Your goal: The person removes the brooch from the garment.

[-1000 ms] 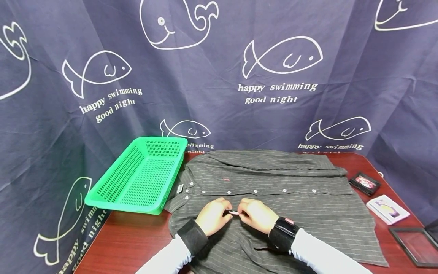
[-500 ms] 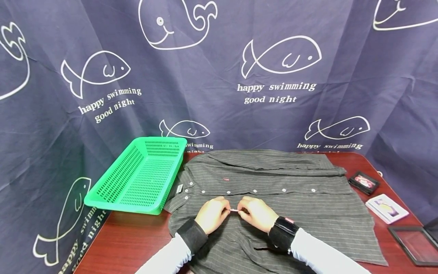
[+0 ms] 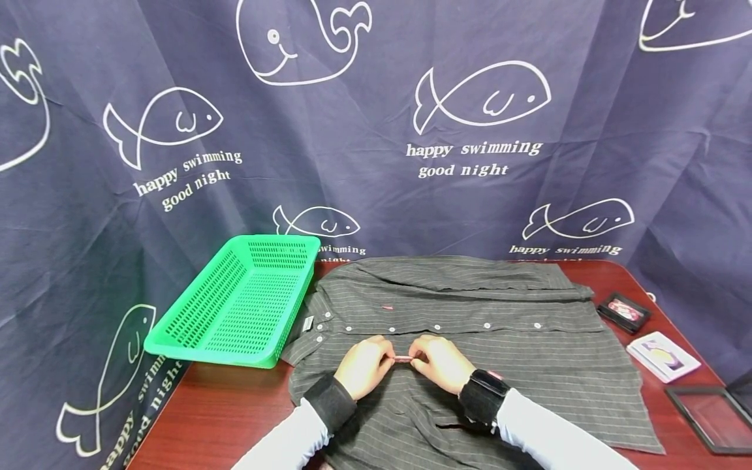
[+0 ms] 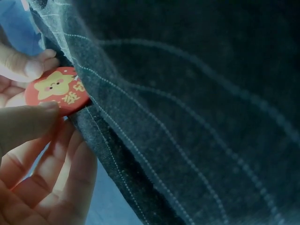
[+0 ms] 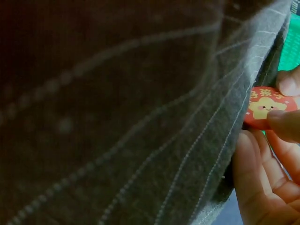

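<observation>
Left hand point(image 3: 364, 367) and right hand point(image 3: 439, 363) pinch red star badge point(image 4: 57, 91) against striped shirt point(image 3: 529, 346) fold; green basket point(image 3: 205, 326) left, shirt fabric blocks both wrist views.

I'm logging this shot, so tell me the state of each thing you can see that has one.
Shirt: spread flat on the table, buttoned.
Badge: pinched by both hands at a shirt edge.
Left hand: pinching the badge.
Right hand: pinching the badge.
Basket: upright, empty.
Frame: lying flat.
</observation>
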A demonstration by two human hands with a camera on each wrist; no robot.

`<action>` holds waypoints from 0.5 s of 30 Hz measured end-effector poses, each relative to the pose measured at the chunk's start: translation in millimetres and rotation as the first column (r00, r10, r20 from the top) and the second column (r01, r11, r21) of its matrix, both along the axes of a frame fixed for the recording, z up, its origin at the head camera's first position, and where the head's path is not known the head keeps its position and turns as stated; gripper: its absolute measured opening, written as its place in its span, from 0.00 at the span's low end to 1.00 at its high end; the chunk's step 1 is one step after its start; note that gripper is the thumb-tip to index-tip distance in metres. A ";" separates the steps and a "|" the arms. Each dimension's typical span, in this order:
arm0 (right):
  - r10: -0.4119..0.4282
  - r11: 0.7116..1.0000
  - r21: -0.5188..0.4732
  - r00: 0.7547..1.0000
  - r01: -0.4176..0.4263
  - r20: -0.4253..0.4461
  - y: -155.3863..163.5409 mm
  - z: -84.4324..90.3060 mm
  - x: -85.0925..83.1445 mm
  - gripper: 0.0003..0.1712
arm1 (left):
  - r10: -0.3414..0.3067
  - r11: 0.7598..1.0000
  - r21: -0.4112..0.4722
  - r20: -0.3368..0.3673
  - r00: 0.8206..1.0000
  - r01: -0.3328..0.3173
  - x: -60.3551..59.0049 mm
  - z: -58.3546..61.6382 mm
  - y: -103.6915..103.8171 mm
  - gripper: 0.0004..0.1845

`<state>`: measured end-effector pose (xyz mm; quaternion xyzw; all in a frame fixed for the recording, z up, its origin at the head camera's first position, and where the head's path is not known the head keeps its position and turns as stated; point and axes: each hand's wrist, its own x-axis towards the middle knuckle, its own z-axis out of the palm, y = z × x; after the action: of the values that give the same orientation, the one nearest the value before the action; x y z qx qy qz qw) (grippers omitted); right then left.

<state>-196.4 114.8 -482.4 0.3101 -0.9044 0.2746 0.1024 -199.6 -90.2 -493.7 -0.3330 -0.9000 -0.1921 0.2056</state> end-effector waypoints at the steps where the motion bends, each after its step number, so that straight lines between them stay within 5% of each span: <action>1: 0.000 1.000 0.000 1.000 0.000 0.007 -0.1 -0.2 -0.8 0.07 | -0.004 1.000 0.007 -0.006 1.000 0.004 -0.1 0.0 0.1 0.07; 6: -0.002 1.000 -0.005 0.999 0.003 0.035 -0.2 -0.5 -3.7 0.08 | -0.015 0.999 0.038 -0.030 0.999 0.016 -1.1 0.4 0.3 0.08; 15: -0.004 0.999 -0.048 0.994 0.009 0.109 1.3 3.3 -5.5 0.06 | 0.056 0.998 -0.031 0.135 0.989 -0.052 -0.3 3.4 1.4 0.04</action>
<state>-201.9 116.1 -479.0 0.2890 -0.9027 0.3129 0.0614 -199.9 -88.8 -490.3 -0.2975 -0.9231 -0.1963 0.1441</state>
